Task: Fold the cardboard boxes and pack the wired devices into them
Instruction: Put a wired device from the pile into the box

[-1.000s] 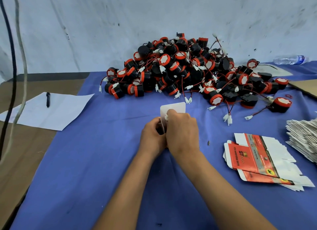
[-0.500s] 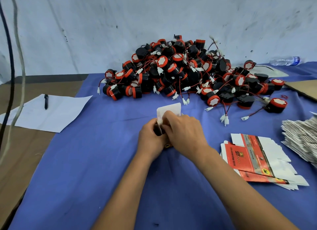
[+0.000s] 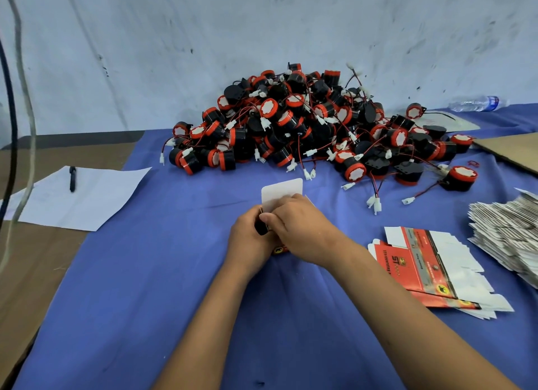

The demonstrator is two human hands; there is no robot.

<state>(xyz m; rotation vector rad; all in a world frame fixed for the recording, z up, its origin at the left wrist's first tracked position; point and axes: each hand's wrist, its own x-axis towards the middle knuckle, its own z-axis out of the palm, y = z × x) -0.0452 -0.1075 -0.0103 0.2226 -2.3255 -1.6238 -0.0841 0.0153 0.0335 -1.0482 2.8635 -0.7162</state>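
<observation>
A small red cardboard box (image 3: 281,248) sits on the blue cloth at the centre, its white top flap (image 3: 281,192) standing open. My left hand (image 3: 250,238) grips the box from the left. My right hand (image 3: 302,229) lies over the box opening, fingers curled down into it. A black device (image 3: 261,229) shows between the two hands; most of it and the box is hidden. A large pile of black-and-red wired devices (image 3: 305,125) lies behind. Flat unfolded red-and-white boxes (image 3: 431,267) are stacked to the right.
A thick stack of flat box blanks (image 3: 512,232) lies at the right edge. White paper (image 3: 78,197) with a pen (image 3: 72,178) sits on the brown table at left. A plastic bottle (image 3: 477,103) and brown cardboard (image 3: 515,151) are far right. Cables (image 3: 11,104) hang at left.
My right hand has shifted from upright over the flap to lying flatter across the box opening, fingers pushing inward. The white connector seen a second ago is hidden now.
</observation>
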